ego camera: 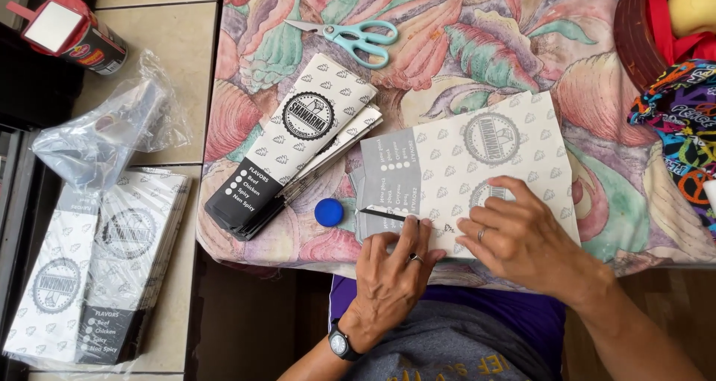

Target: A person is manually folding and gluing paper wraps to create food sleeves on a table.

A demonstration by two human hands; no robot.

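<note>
At the desk's (246, 112) near edge, the left hand (391, 265) and right hand (514, 235) press flat, fingers spread, gripping nothing, on a grey patterned paper sheet (462, 165); a blue cap (329, 212) lies just beside.

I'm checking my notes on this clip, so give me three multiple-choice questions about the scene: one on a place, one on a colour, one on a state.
1. Where do the scissors lie?
A. on the floor tiles
B. on the flowered tablecloth, above the paper sleeves
C. in the basket

2. What colour is the bottle cap?
A. blue
B. red
C. white

3. What is the left hand doing?
A. lifted clear
B. holding the scissors
C. pressing flat on the grey patterned sheet beside the right hand

Answers: 1 B, they rest on the cloth near its top edge. 2 A, the round cap by the sleeve stack is blue. 3 C, its fingers lie spread on the sheet's lower edge.
</note>
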